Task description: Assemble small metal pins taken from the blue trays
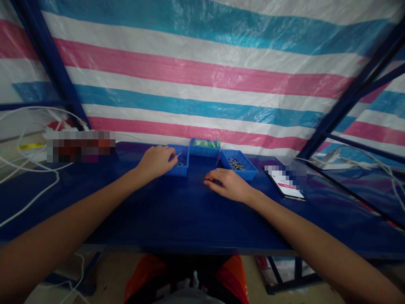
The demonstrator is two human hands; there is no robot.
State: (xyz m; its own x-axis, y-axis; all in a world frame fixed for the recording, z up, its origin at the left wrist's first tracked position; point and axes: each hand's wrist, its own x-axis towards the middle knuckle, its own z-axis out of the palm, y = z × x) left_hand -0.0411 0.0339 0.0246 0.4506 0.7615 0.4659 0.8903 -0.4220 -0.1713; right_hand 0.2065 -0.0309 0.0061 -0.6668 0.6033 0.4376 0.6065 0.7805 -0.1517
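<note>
My left hand [158, 161] is at the left blue bin [180, 170], its wrist to the left of the bin. Thumb and forefinger are pinched on a small thin metal piece [179, 154], too small to name exactly. More small metal pieces [181, 164] lie inside that bin. My right hand [228, 184] is low over the tabletop, just in front of the right blue bin [249, 174]. Its fingers are curled toward the thumb, and whatever they hold, if anything, is hidden. Many small silvery and dark parts [236, 164] fill the bottom of the right bin.
Behind, a third blue bin [204, 150] contains green-and-clear packets [202, 143]. A lit phone [286, 185] lies right on the blue table [177, 219]. White cables [47, 185] spread over the left side. Blue metal posts [52, 63] and a striped plastic sheet [202, 76] enclose the table.
</note>
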